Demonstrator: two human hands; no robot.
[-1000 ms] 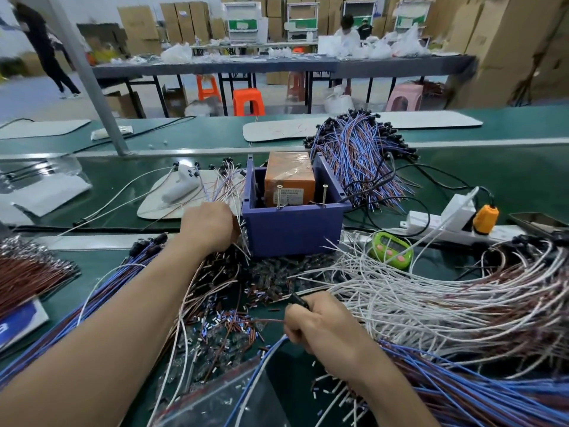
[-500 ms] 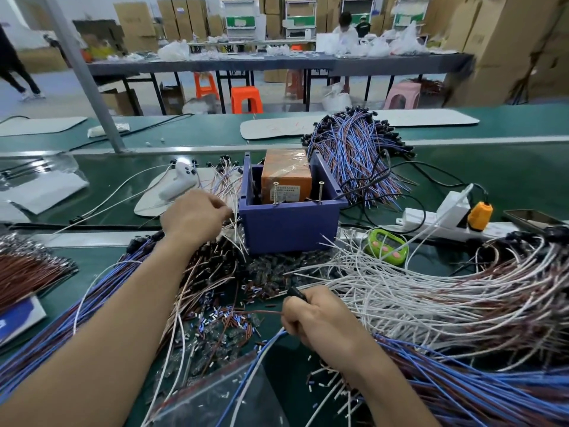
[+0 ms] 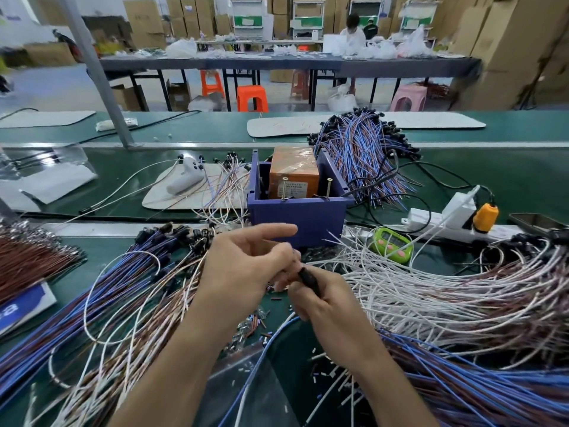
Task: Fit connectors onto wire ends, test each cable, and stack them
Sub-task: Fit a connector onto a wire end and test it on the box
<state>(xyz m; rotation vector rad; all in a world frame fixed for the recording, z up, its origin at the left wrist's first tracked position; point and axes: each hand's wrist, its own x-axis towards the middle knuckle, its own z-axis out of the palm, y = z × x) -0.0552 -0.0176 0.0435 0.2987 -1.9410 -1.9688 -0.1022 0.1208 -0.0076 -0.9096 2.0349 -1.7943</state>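
Green timer beside a white power strip — orange stools behind.

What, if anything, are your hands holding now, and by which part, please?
The right hand grips a black connector by its lower body. The left hand curls fingers at the top end; whether they pinch it is unclear.

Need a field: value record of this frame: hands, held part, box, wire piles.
right hand: grips black connector
left hand: index straight, other fingers curled by black connector; grip unclear
blue wire: runs from right hand toward camera
purple box: behind hands, holds orange block
white wires: piled right of hands
green timer: right of box
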